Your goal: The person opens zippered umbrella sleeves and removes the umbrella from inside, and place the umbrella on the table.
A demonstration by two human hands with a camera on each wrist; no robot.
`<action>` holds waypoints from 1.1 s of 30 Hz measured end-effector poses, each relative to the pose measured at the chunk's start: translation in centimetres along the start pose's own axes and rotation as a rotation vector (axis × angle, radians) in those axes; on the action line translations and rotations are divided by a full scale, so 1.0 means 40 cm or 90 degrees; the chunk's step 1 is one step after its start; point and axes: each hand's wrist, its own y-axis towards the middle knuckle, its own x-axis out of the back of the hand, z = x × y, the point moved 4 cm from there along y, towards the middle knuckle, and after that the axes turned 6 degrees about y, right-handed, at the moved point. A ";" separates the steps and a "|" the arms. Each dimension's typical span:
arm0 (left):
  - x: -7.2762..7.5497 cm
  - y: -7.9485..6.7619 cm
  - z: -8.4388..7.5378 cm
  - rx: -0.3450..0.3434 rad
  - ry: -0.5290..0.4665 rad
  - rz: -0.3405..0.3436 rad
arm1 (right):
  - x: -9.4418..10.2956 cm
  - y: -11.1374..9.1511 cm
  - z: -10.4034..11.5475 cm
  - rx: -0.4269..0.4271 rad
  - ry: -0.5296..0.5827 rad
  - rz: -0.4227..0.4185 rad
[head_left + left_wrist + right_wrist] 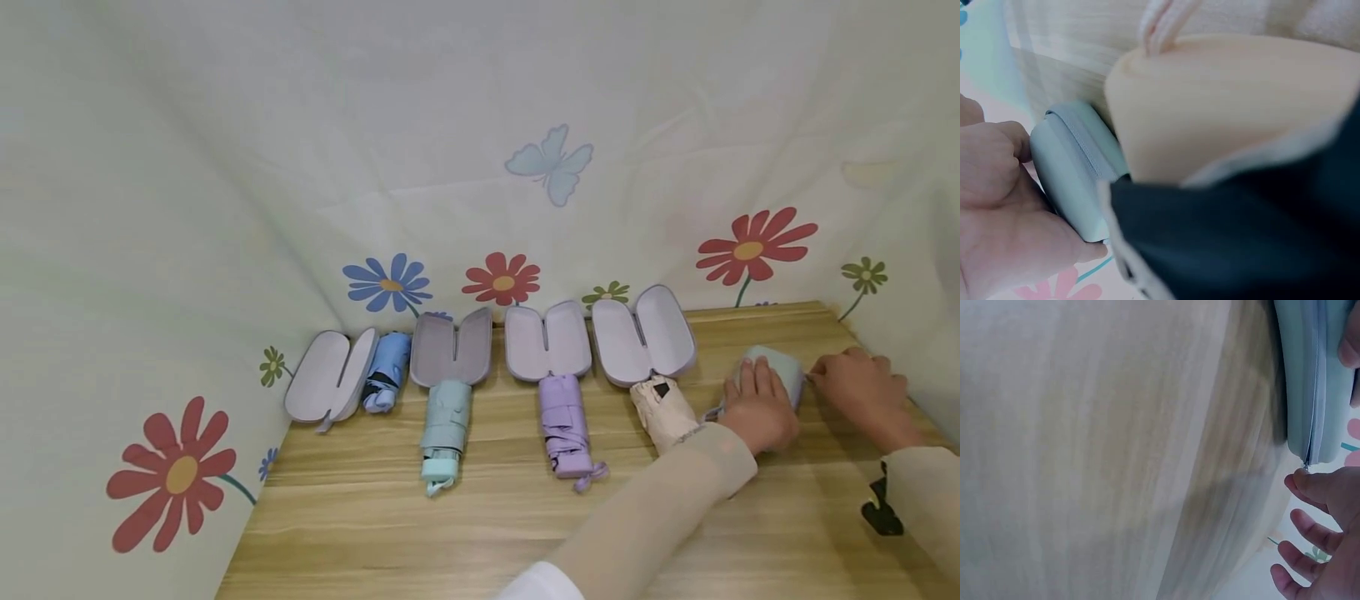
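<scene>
A pale grey-green zippered case (780, 371) lies closed at the table's right side. My left hand (761, 408) grips it, fingers laid across the top; the left wrist view shows the hand (1013, 206) around the case (1072, 169). At the case's end my right hand (858, 387) pinches the zipper pull (1306, 467) between thumb and forefinger. The right wrist view shows the other fingers of this hand (1329, 525) loosely bent. Beside my left forearm lies a beige folded umbrella (663, 412), its lower end hidden by the arm.
Along the back lie several open cases, among them a grey one (452, 350) and a white one (547, 342). Near them are blue (388, 367), mint (446, 421) and purple (566, 425) folded umbrellas. A flowered cloth (442, 192) walls the wooden table (502, 533).
</scene>
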 end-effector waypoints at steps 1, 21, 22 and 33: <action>0.000 0.002 -0.001 0.000 0.000 0.001 | 0.002 0.000 0.002 -0.004 -0.002 -0.003; -0.008 0.038 -0.029 -0.101 0.077 0.037 | 0.010 0.010 -0.015 0.038 -0.047 -0.061; -0.009 0.039 -0.030 -0.099 0.077 0.039 | 0.008 0.011 -0.016 0.037 -0.045 -0.061; 0.013 0.013 0.046 -0.171 0.087 0.017 | 0.013 0.003 -0.014 0.028 -0.017 -0.064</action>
